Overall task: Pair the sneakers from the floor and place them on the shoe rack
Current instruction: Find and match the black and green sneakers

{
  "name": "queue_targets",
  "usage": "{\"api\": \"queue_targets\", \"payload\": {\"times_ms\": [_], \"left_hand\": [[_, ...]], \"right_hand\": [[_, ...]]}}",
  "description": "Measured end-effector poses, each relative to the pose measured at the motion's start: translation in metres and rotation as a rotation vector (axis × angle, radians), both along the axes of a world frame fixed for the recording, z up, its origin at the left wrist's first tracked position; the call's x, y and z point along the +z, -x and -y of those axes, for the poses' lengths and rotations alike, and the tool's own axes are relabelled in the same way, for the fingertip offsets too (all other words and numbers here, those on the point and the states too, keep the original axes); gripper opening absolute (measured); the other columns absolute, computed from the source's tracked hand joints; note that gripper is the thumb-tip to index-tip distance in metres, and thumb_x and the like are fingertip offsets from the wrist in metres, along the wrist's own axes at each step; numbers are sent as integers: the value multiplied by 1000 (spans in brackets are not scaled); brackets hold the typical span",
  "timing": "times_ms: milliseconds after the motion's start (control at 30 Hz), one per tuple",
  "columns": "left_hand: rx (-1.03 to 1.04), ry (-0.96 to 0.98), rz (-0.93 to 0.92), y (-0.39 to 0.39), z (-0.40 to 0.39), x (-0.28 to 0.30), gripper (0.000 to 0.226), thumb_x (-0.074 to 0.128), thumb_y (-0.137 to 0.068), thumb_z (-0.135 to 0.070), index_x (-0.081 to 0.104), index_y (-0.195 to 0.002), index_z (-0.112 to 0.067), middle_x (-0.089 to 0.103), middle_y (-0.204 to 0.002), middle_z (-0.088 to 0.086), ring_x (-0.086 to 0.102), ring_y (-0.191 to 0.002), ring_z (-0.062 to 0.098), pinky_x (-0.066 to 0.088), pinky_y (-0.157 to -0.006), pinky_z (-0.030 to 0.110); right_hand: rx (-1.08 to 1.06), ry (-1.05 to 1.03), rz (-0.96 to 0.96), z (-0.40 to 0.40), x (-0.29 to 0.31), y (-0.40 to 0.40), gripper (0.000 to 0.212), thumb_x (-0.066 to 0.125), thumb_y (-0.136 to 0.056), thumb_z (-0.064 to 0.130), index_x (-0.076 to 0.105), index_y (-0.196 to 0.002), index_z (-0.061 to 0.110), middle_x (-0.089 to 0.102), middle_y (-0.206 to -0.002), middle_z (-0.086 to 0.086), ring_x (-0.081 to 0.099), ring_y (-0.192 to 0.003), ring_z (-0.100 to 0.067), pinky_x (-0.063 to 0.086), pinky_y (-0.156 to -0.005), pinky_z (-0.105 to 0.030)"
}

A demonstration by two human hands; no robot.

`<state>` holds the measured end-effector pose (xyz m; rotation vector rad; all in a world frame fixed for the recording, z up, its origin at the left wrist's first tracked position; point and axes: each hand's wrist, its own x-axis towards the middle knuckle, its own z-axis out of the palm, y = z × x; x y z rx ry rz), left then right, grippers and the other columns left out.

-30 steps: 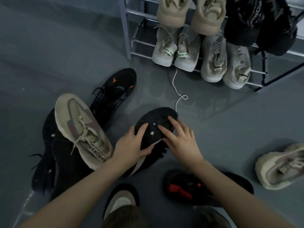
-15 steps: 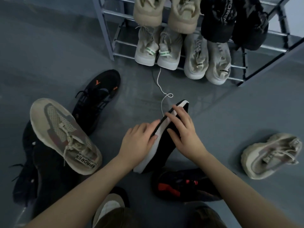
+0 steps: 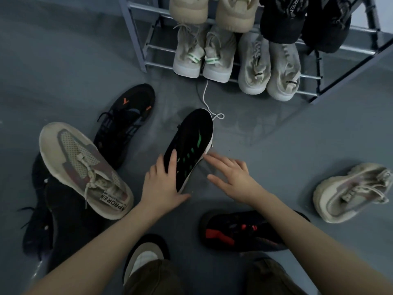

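A black sneaker with green marks [image 3: 190, 143] lies on its side on the grey floor in the middle, toe pointing to the shoe rack [image 3: 140, 47]. My left hand [image 3: 162, 184] grips its heel end, with a finger over the side. My right hand [image 3: 231, 175] hovers just right of it, fingers spread, fingertips near the white sole edge. A beige sneaker [image 3: 85, 169] lies at the left, another beige one [image 3: 353, 191] at the far right. A black sneaker with orange marks [image 3: 125, 122] and a black and red one [image 3: 242, 231] rest on the floor.
The rack's lower shelf holds two pale pairs [image 3: 236, 58]; beige and black pairs sit above. A white lace [image 3: 209, 103] trails from the rack to the floor. More dark shoes [image 3: 44, 213] are piled at the left. My feet and knees are at the bottom edge.
The black sneaker has been turned from sole up, through its edge, onto its side with the green marks showing. My right hand has let go and moved off to the right.
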<state>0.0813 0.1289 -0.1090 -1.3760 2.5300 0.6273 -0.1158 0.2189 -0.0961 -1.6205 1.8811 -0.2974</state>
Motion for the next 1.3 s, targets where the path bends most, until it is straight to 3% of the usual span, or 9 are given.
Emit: {"api": "queue_targets", "payload": {"times_ms": [100, 233, 500, 567, 700, 900, 1033, 1133, 1300], "left_hand": [[69, 32, -156, 3, -5, -1, 109, 74, -64, -42, 9, -148, -21, 38, -129, 20, 40, -115, 39, 34, -95, 46], [144, -46, -302, 7, -31, 6, 97, 70, -70, -41, 10, -146, -31, 35, -126, 13, 33, -117, 32, 26, -99, 44], [66, -39, -350, 10, -80, 23, 84, 70, -71, -41, 23, -141, -33, 38, -132, 11, 35, -120, 29, 26, -100, 43], [31, -27, -356, 12, -87, 29, 83, 71, -71, -39, 26, -140, -32, 39, -132, 10, 36, -119, 29, 27, -99, 43], [1, 12, -384, 21, -96, 41, 83, 73, -69, -38, 30, -138, -32, 42, -130, 8, 40, -116, 28, 30, -97, 42], [-85, 56, -421, 48, -104, 55, 78, 74, -70, -37, 30, -135, -33, 40, -131, 13, 40, -116, 32, 30, -99, 47], [-164, 15, -457, 75, -123, 63, 77, 74, -71, -37, 31, -134, -34, 40, -131, 11, 39, -116, 29, 29, -100, 46], [-240, 5, -465, 94, -144, 62, 75, 73, -70, -40, 36, -134, -32, 42, -130, 11, 41, -117, 31, 30, -100, 48], [-377, -13, -431, 118, -179, 60, 74, 74, -70, -39, 40, -135, -29, 43, -131, 12, 41, -118, 31, 30, -99, 44]], "right_hand": [[42, -32, 0, -34, 7, 2, 63, 28, -82, 65, 31, -141, 43, 36, -148, 7, 38, -128, -14, 14, -104, -26], [37, -70, -40, -82, 13, 11, 65, 32, -81, 70, 32, -140, 43, 37, -147, 7, 35, -132, -13, 14, -109, -33], [102, -270, -283, -152, 8, 10, 103, 62, -68, 68, -1, -146, 45, 9, -157, 1, 1, -144, -24, -1, -113, -47], [107, -223, -325, -153, 6, 11, 100, 64, -70, 62, 3, -147, 42, 19, -154, -2, 8, -143, -28, 2, -112, -50], [159, -144, -446, -146, 4, 11, 94, 68, -59, 64, 37, -141, 29, 55, -122, -11, 51, -114, -37, 32, -99, -60], [-260, -83, -379, -148, 9, 5, 78, 65, -78, 52, 33, -144, 26, 38, -141, -19, 36, -130, -40, 12, -108, -66], [-580, -27, -338, -182, 25, 22, 57, 56, -89, 41, 39, -140, 24, 36, -143, -16, 35, -130, -37, 19, -109, -50], [-746, -15, -352, -223, 24, 23, 51, 53, -91, 40, 43, -138, 21, 39, -142, -16, 39, -127, -36, 25, -105, -48], [-971, 18, -192, -264, 23, 19, 53, 37, -96, 48, 29, -144, 28, 34, -145, -9, 33, -132, -28, 22, -107, -44]]}}
